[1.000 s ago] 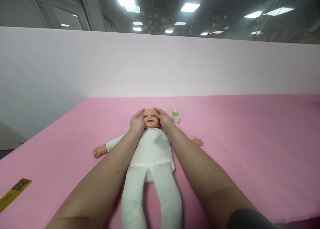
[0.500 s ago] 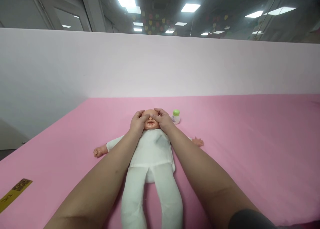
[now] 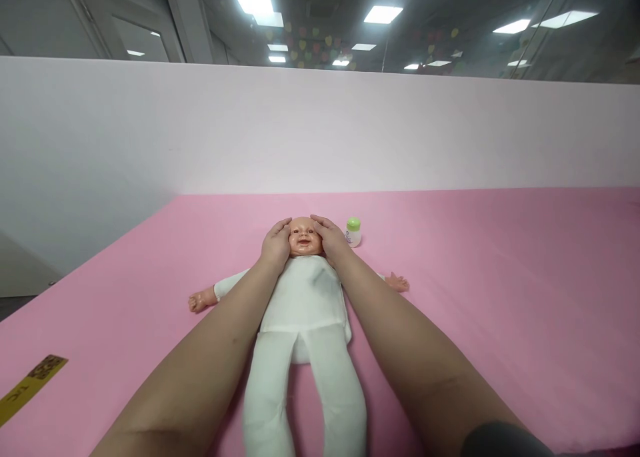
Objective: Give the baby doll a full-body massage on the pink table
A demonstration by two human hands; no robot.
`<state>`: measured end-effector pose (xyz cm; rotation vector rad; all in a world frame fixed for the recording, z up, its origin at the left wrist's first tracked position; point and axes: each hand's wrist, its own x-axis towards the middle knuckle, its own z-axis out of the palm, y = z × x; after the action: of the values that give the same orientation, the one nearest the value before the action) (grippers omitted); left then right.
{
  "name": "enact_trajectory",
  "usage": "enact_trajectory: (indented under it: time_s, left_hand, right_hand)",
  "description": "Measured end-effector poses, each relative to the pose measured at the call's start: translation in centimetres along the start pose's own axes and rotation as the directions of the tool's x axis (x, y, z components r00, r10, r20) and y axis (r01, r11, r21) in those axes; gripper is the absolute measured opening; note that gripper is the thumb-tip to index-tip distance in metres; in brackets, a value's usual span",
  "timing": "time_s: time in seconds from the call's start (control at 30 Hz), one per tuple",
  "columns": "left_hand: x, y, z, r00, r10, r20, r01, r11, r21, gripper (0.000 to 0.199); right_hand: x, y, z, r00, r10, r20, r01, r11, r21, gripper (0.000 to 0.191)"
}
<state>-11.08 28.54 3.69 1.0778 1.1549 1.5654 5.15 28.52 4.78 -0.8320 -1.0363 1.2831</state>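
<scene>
A baby doll (image 3: 305, 294) with a hard plastic head and a white cloth body lies on its back, legs towards me and arms spread wide. My left hand (image 3: 277, 242) cups the left side of its head, fingers curving up along the temple. On the opposite side my right hand (image 3: 333, 238) holds the head in the same way, its thumb by the cheek. The doll's face shows between my two hands. Just beyond my right hand stands a small white jar (image 3: 353, 233) with a green lid.
A pink padded surface (image 3: 500, 277) lies under the doll. Behind it rises a white partition (image 3: 320, 130), with glass above. A yellow label strip (image 3: 30, 390) with a printed code is at the lower left.
Both thumbs have slid outward from the middle of the doll's face to the sides of its head, uncovering the eyes. The doll and jar stay in place.
</scene>
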Motion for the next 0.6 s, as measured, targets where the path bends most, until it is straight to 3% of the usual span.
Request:
enact_trajectory:
  time_s: [0.23,0.43,0.6]
  left_hand:
    - [0.0,-0.1,-0.1,1.0,-0.011,0.028,0.011,1.0,-0.017,0.045]
    - [-0.8,0.7,0.1,0.997,0.063,0.047,-0.067,0.993,0.102,0.054]
    - [-1.0,0.9,0.3,0.999,0.042,0.03,-0.046,0.984,0.171,0.059]
  right_hand:
    - [-0.2,-0.2,-0.5,0.995,0.074,0.067,-0.082,0.989,0.125,0.057]
    - [-0.5,-0.6,-0.2,0.998,0.0,0.066,0.002,0.999,-0.033,0.06]
    - [-0.2,-0.5,-0.1,0.999,-0.016,0.028,0.019,0.992,-0.127,0.061]
